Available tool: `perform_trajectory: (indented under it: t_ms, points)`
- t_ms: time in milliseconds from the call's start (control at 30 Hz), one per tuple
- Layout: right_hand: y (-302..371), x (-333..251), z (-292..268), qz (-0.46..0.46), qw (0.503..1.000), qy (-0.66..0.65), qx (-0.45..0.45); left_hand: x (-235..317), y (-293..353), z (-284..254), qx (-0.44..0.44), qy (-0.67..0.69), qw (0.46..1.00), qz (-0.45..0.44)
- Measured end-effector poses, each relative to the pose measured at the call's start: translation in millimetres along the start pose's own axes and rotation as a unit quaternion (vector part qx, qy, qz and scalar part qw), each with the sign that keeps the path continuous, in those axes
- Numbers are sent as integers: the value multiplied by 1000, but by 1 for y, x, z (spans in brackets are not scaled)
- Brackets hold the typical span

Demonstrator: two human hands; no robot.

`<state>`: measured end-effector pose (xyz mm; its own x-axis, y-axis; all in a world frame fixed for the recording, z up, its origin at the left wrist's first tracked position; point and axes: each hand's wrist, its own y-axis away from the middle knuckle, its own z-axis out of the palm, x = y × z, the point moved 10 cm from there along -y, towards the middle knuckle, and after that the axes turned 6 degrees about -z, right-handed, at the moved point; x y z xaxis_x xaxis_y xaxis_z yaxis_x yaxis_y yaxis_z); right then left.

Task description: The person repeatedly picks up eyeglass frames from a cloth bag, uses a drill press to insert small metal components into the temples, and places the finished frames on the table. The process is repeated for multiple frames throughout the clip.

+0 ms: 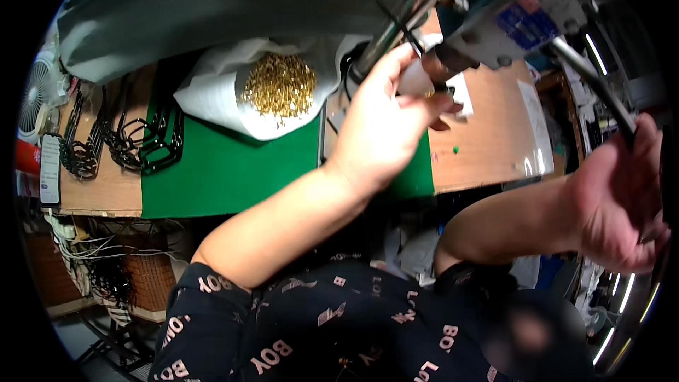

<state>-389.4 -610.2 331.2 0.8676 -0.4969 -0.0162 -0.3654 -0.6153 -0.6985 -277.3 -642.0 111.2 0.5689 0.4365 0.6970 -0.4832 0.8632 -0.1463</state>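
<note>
My left hand [382, 124] reaches under the head of a bench press [488, 28]. Its fingertips are pinched together beside a pale, rounded piece below the press; a tiny gold glint shows there, but what they hold is too small to make out. At the far right my right hand [615, 201] is curled around the end of a metal lever [598, 81] that runs out from the press. Some of its fingers are lost at the picture's dark rim. Left of my left hand, a heap of small gold-coloured metal parts [281, 86] lies on a white bag [212, 102].
Several black eyeglass frames [145, 145] lie at the table's left, with a phone [49, 170] and a fan [39, 92] beyond. A green mat [219, 177] covers part of the wooden table [481, 159]. A grey cover [212, 10] hangs over the back. Loose cables [106, 251] dangle below.
</note>
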Motion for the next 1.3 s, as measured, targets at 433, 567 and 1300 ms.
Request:
perform_trajectory:
  t_ms: [433, 567, 1300]
  points:
    - [395, 149, 112, 717, 673, 153, 103, 40, 128, -220, 296, -31, 954, -40]
    - [388, 167, 112, 717, 656, 232, -37, 83, 140, -166, 339, -663, 657, 115]
    - [224, 19, 217, 488, 733, -197, 431, -6, 115, -86, 34, -513, 857, -25]
